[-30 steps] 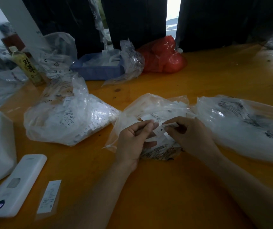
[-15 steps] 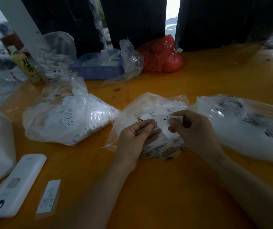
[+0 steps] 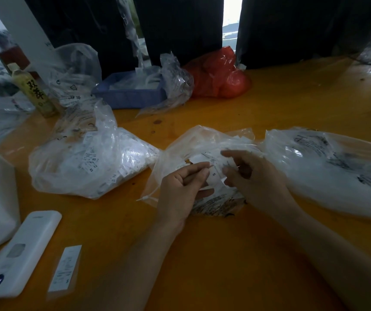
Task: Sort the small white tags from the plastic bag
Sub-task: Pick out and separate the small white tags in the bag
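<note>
Small white tags (image 3: 213, 176), one marked S, sit between both hands above the crumpled clear plastic bag (image 3: 193, 144) at the middle of the orange wooden bench (image 3: 269, 113). Left hand (image 3: 181, 189) pinches tags with curled fingers; right hand (image 3: 254, 176) curls around more, blurred. Another tag-filled clear bag (image 3: 90, 162) lies left.

Open counter (image 3: 236, 254) along the near edge and toward the far right corner. Blocked left by a tag-filled bag (image 3: 85, 162) and white remote (image 3: 22, 254), right by a flat printed bag (image 3: 337, 171).
</note>
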A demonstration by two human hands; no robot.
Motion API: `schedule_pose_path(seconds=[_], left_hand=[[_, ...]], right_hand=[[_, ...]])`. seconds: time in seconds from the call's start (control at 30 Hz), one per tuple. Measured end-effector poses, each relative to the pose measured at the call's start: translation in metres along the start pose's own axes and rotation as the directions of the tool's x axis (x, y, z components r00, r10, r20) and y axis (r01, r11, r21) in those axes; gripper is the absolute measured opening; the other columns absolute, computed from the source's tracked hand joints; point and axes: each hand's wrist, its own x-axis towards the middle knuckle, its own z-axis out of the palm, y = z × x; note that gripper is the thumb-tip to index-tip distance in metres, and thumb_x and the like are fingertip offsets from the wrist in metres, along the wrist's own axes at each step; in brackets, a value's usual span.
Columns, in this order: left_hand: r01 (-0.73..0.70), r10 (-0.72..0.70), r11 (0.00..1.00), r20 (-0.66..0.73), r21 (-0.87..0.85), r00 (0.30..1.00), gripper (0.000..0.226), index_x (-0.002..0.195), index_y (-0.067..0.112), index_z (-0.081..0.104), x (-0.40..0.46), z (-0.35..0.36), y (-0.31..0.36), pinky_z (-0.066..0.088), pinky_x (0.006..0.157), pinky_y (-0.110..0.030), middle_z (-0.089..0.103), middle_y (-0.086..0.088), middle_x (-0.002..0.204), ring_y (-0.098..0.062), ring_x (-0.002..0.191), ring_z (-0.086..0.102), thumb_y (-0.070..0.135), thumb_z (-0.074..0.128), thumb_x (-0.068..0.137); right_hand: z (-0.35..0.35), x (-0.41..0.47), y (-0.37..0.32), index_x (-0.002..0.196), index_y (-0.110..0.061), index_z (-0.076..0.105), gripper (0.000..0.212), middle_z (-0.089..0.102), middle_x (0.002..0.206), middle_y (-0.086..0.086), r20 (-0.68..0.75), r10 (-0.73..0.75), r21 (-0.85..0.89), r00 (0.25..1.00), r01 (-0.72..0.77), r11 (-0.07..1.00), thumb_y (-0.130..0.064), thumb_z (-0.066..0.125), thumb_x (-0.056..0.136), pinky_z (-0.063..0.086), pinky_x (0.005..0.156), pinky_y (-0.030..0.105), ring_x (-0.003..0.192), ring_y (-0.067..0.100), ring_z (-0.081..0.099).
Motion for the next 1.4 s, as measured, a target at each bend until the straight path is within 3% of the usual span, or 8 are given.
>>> schedule_pose_path(seconds=[0.1,0.3,0.5,0.77,1.0,1.13,1.3,1.4], left_hand=[[0.026,-0.027,0.999,-0.022,-0.048,0.999,0.018,0.098,0.032,0.086,0.001,0.000,0.001,0.065,0.071,-0.027,0.082,0.004,0.100,-0.011,0.092,0.078,0.017,0.076,0.096],[0.068,-0.069,0.993,-0.007,-0.100,0.998,0.014,0.098,0.030,0.086,0.002,0.000,0.001,0.065,0.073,-0.030,0.080,0.010,0.113,-0.010,0.103,0.077,0.020,0.077,0.094],[0.107,-0.104,0.982,0.026,-0.153,0.994,0.014,0.100,0.027,0.086,0.004,-0.001,0.003,0.065,0.074,-0.029,0.078,0.020,0.111,-0.005,0.107,0.074,0.027,0.078,0.088],[0.000,0.000,0.999,-0.003,0.036,1.000,0.031,0.104,0.045,0.080,0.002,-0.005,0.003,0.059,0.072,-0.026,0.081,0.000,0.097,-0.013,0.092,0.078,0.016,0.079,0.094],[-0.168,0.192,0.956,-0.079,0.241,0.978,0.033,0.109,0.044,0.077,0.002,-0.012,0.018,0.063,0.078,-0.026,0.080,0.009,0.099,-0.011,0.094,0.077,0.017,0.081,0.092],[-0.293,0.413,0.871,-0.264,0.395,0.872,0.037,0.105,0.057,0.074,0.009,-0.052,0.057,0.059,0.066,-0.014,0.078,0.014,0.111,0.004,0.098,0.074,0.022,0.076,0.096],[-0.110,0.601,0.757,-0.620,0.644,0.504,0.029,0.126,0.028,0.074,0.035,-0.144,0.096,0.058,0.084,-0.015,0.074,0.007,0.125,-0.003,0.111,0.071,0.022,0.065,0.099],[0.207,0.511,0.672,-0.648,0.711,0.565,0.034,0.134,0.011,0.072,0.045,-0.172,0.088,0.057,0.092,-0.040,0.072,-0.015,0.132,-0.032,0.119,0.070,0.015,0.060,0.102]], right_hand=[[-0.002,0.001,0.001,0.113,-0.027,0.064,0.019,0.073,0.082,-0.015,-0.113,0.074,0.106,0.991,-0.062,0.992,-0.026,0.070,0.095,0.056,0.065,0.014,0.072,-0.003,0.071],[0.007,-0.003,-0.001,0.113,-0.024,0.071,0.017,0.073,0.085,-0.017,-0.005,0.022,0.119,1.000,-0.021,0.993,-0.026,0.067,0.097,0.053,0.067,0.009,0.074,-0.003,0.071],[0.005,-0.002,0.000,0.113,-0.042,0.069,0.023,0.072,0.094,-0.022,0.065,-0.027,0.067,0.998,0.022,0.998,-0.030,0.070,0.094,0.056,0.074,0.013,0.079,-0.001,0.071],[0.000,0.001,0.001,0.106,-0.039,0.066,0.023,0.071,0.091,-0.018,-0.088,0.036,0.191,0.996,-0.018,0.981,-0.022,0.073,0.092,0.057,0.072,0.015,0.077,0.003,0.072],[-0.010,0.003,-0.003,0.102,-0.036,0.072,0.015,0.073,0.086,-0.019,-0.067,0.020,0.137,0.998,-0.011,0.990,-0.023,0.070,0.094,0.055,0.069,0.013,0.077,0.000,0.071],[-0.033,0.007,-0.005,0.107,-0.033,0.068,0.011,0.065,0.087,-0.024,-0.268,-0.038,-0.076,0.963,0.018,0.997,-0.028,0.064,0.098,0.050,0.063,0.008,0.078,-0.008,0.064],[-0.071,0.021,0.018,0.103,-0.010,0.069,0.018,0.069,0.095,0.007,-0.348,-0.040,-0.601,0.936,-0.190,0.777,-0.018,0.052,0.104,0.044,0.067,0.031,0.073,0.018,0.056],[-0.085,0.025,0.034,0.081,-0.009,0.066,0.024,0.068,0.082,0.012,-0.258,0.169,-0.768,0.951,-0.308,0.562,-0.003,0.050,0.099,0.042,0.054,0.030,0.063,0.023,0.057]])
